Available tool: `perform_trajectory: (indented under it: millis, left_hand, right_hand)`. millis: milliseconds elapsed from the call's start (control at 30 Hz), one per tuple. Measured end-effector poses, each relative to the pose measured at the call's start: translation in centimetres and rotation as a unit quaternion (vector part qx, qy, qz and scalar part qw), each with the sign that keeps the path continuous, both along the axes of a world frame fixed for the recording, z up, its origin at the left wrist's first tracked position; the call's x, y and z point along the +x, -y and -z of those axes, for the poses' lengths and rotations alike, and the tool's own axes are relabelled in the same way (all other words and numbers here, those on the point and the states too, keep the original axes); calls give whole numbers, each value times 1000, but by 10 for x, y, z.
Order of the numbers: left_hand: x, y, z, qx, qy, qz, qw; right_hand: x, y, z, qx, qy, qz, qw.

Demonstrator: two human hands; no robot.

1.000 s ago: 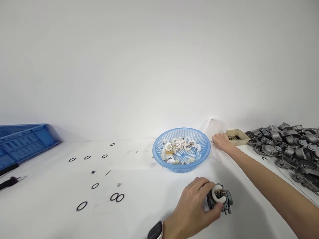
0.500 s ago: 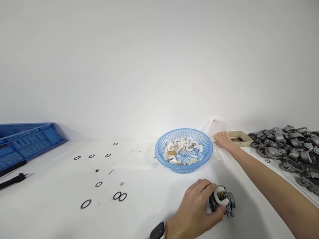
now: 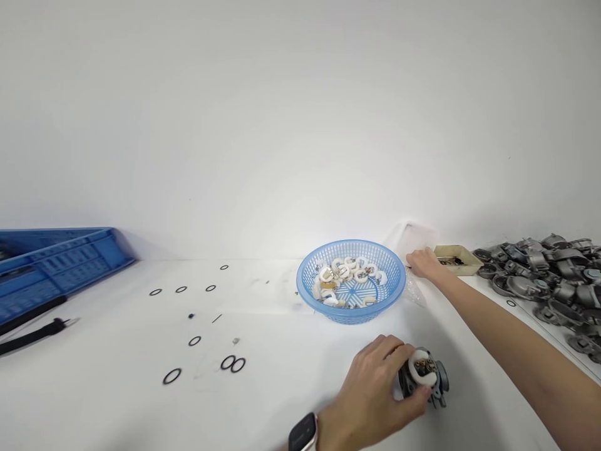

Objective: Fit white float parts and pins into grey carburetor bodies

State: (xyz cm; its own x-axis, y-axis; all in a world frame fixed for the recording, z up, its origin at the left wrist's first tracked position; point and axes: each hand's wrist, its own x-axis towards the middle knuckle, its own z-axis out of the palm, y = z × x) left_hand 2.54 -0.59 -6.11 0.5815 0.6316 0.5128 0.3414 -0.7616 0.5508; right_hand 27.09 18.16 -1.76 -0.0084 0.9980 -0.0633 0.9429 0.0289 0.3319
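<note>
My left hand [image 3: 375, 394], with a watch [image 3: 303, 432] on its wrist, is closed around a grey metal carburetor body [image 3: 442, 376] on the white table. A white C-shaped float [image 3: 415, 371] lies on top of it, with brass parts showing in its gap; finger and thumb rest at its edge. Farther off, my right hand [image 3: 422, 262] is at a clear plastic bag [image 3: 413, 289], between the blue basket and a beige box. Its fingers are curled down, and their tips and anything in them are hidden.
The blue basket [image 3: 304, 294] holds several white floats. Dark parts lie in the beige box [image 3: 469, 266]. Carburetor bodies [image 3: 563, 275] are heaped at the right. Black rubber rings [image 3: 172, 376] are scattered leftward, near a black-handled tool [image 3: 32, 335] and a blue crate [image 3: 94, 263].
The whole view has shifted slightly, so everything appears a little farther right. Both hands keep nearly the same places, the left still on the carburetor body, the right still at the bag.
</note>
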Motion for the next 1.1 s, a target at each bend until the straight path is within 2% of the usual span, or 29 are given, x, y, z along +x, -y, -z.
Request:
perform_trajectory:
  millis: [233, 333, 400, 467, 567, 600, 700, 733, 800, 900, 1100]
  left_hand:
    - [0, -1, -2, -1, 5, -1, 1000]
    - [0, 0, -2, 2, 5, -1, 1000]
    - [0, -1, -2, 3, 5, -1, 1000]
    - [0, -1, -1, 1, 6, 1, 1000]
    - [0, -2, -1, -8, 12, 7, 1000]
    - [-1, -2, -1, -15, 15, 9, 1000]
    - [-1, -2, -3, -49, 23, 15, 998]
    - [-1, -1, -4, -62, 23, 17, 998]
    - [-1, -1, -6, -83, 20, 19, 996]
    - [-1, 0, -8, -96, 14, 26, 995]
    - [-2, -2, -10, -89, 12, 31, 995]
  right_hand:
    - [6, 8, -15, 50, -144, 26, 988]
    - [14, 26, -24, 77, -246, 13, 966]
    - [17, 48, -27, 88, -321, -10, 943]
    - [18, 78, -26, 82, -397, -36, 914]
    - [13, 129, -14, 40, -496, -69, 865]
    - [10, 144, -9, 22, -539, -74, 839]
    - [-3, 177, 5, -50, -703, -62, 707]
    - [-7, 183, 8, -65, -735, -58, 672]
    - [-14, 188, 12, -80, -769, -55, 631]
    - [-18, 186, 15, -89, -793, -58, 600]
    - [-17, 187, 20, -118, -800, -64, 585]
